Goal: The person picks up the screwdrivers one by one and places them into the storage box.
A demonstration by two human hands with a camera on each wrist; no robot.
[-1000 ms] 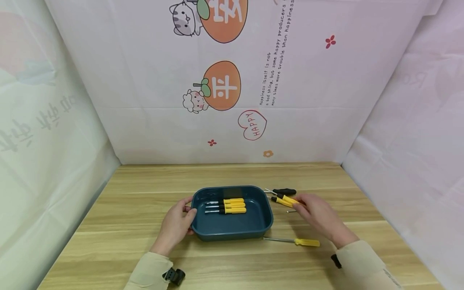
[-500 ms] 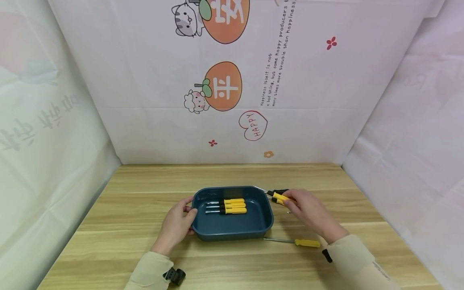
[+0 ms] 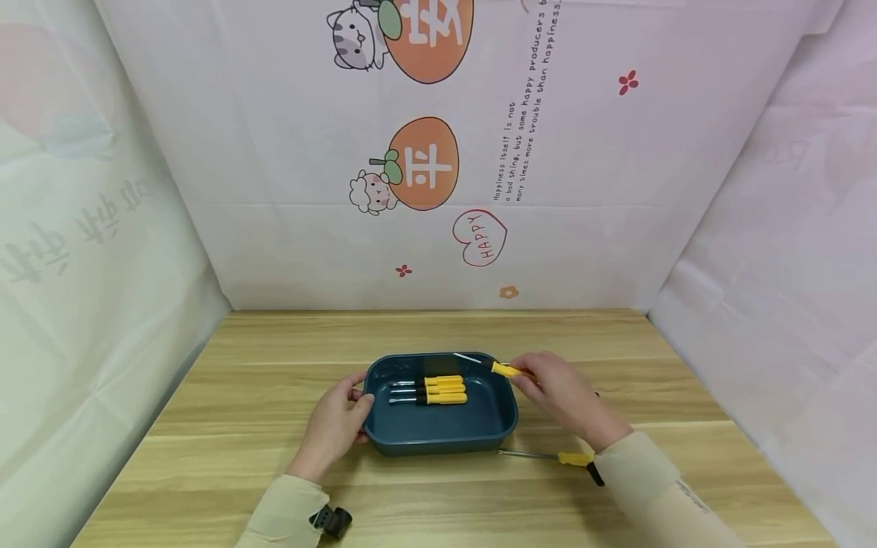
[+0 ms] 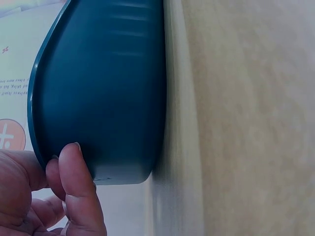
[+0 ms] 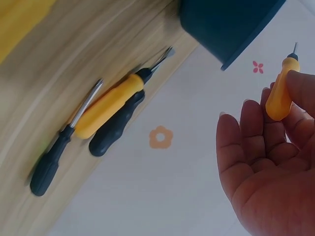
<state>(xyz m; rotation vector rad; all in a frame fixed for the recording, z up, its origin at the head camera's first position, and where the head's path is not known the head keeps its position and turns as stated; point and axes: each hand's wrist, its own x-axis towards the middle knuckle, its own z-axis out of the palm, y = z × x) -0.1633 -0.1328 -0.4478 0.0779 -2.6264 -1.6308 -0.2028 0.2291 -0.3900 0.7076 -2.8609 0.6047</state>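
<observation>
1. The right hand (image 3: 558, 392) pinches a yellow-handled screwdriver (image 3: 505, 370) between thumb and fingertips; lifted off the table since a second ago, its tip is now over the blue tray's (image 3: 438, 438) far right rim.
2. The left hand (image 3: 333, 426) grips the tray's left end, fingers curled round the rim.
3. Three yellow screwdrivers (image 3: 432, 389) lie inside, beyond its fingers.

Left hand (image 3: 336, 426) curled, gripping — right hand (image 3: 558, 392) raised, fingertips seemingly pinching.
</observation>
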